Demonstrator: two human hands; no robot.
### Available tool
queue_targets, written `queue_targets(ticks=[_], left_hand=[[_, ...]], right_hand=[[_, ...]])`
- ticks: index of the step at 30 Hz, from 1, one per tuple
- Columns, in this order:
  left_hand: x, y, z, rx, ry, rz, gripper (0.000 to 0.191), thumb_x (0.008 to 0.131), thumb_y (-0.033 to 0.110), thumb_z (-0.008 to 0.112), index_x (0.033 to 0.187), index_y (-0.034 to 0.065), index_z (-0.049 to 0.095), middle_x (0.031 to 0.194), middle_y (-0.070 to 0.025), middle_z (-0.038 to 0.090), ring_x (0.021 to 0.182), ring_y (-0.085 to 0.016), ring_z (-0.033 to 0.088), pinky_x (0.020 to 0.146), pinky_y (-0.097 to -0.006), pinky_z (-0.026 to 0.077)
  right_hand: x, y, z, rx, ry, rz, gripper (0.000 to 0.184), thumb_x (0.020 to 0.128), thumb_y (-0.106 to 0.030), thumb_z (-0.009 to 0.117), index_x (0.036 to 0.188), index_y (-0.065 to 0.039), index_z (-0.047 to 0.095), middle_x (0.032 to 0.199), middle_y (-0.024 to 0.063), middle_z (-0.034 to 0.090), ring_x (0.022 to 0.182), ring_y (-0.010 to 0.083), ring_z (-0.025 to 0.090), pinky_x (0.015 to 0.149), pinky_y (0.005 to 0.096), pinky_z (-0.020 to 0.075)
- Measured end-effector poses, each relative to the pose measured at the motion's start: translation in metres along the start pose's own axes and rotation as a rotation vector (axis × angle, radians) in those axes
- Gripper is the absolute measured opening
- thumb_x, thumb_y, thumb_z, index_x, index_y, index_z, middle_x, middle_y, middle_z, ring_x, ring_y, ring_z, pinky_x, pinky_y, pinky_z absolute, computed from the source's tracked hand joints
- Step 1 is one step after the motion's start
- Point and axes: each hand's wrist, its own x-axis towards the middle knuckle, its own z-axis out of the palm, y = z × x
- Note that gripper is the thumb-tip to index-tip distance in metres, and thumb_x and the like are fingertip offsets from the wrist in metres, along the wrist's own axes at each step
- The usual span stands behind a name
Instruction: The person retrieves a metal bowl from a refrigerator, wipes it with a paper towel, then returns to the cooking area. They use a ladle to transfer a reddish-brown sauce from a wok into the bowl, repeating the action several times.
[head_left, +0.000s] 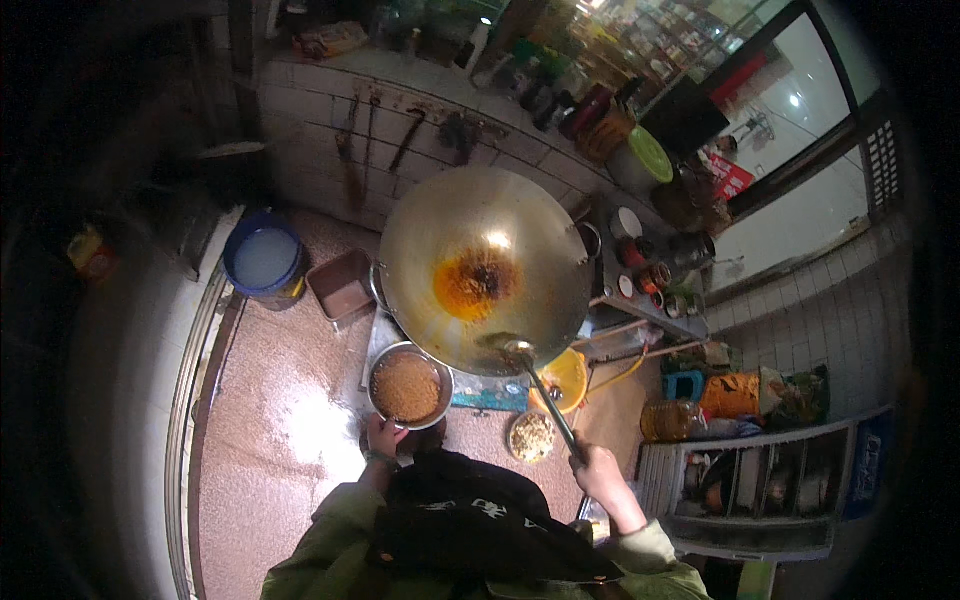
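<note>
A large metal wok (480, 202) stands in front of me, with reddish-orange oil and dark residue (472, 285) pooled at its bottom. My left hand (386, 436) grips the near rim of a round metal bowl (451, 390) full of brown, crumbly food (407, 388). The bowl is at the wok's near left edge. In my right hand (600, 476) is the long handle of a metal ladle (553, 407); its head lies over the wok's near inside wall, apart from the oil. What the ladle head contains, I cannot tell.
Left of the wok are a brown rectangular tub (341, 283) and a blue bucket (264, 259) of cloudy liquid. A yellow basin (568, 379) and a bowl of pale chopped food (532, 437) sit below right. Jars (655, 277) crowd a side counter; a glass-fronted cooler (757, 487) stands right.
</note>
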Motion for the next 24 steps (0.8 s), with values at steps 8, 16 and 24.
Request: queue_targets(ticks=[8, 16, 24], left_hand=[[0.000, 0.004, 0.002, 0.071, 0.029, 0.025, 0.012, 0.079, 0.004, 0.050, 0.089, 0.0025, 0.045, 0.075, -0.0073, 0.046, 0.066, -0.017, 0.053, 0.050, -0.0314, 0.053], [-0.014, 0.017, 0.007, 0.384, 0.060, 0.162, 0.009, 0.082, 0.007, 0.046, 0.090, 0.0026, 0.047, 0.074, -0.0055, 0.050, 0.066, -0.015, 0.053, 0.055, -0.0279, 0.052], [0.001, -0.005, -0.004, 0.268, 0.062, 0.115, 0.010, 0.081, 0.005, 0.046, 0.091, 0.0037, 0.046, 0.074, -0.0058, 0.051, 0.065, -0.017, 0.054, 0.056, -0.0308, 0.052]], right_hand=[[0.269, -0.037, 0.113, 0.917, 0.376, -0.010, 0.049, 0.080, -0.009, 0.043, 0.128, -0.011, 0.029, 0.053, -0.0005, 0.039, 0.037, 0.0092, 0.036, 0.032, 0.0248, 0.0300], [0.264, -0.135, 0.133, 1.269, -0.043, -0.126, 0.055, 0.083, -0.008, 0.040, 0.132, -0.012, 0.016, 0.049, 0.0015, 0.041, 0.032, 0.0118, 0.037, 0.029, 0.0259, 0.0323], [0.112, 0.012, 0.041, 0.533, -0.445, 0.039, 0.052, 0.075, -0.010, 0.053, 0.124, -0.008, 0.035, 0.095, 0.0147, 0.057, 0.088, 0.0222, 0.054, 0.077, 0.0302, 0.0421]])
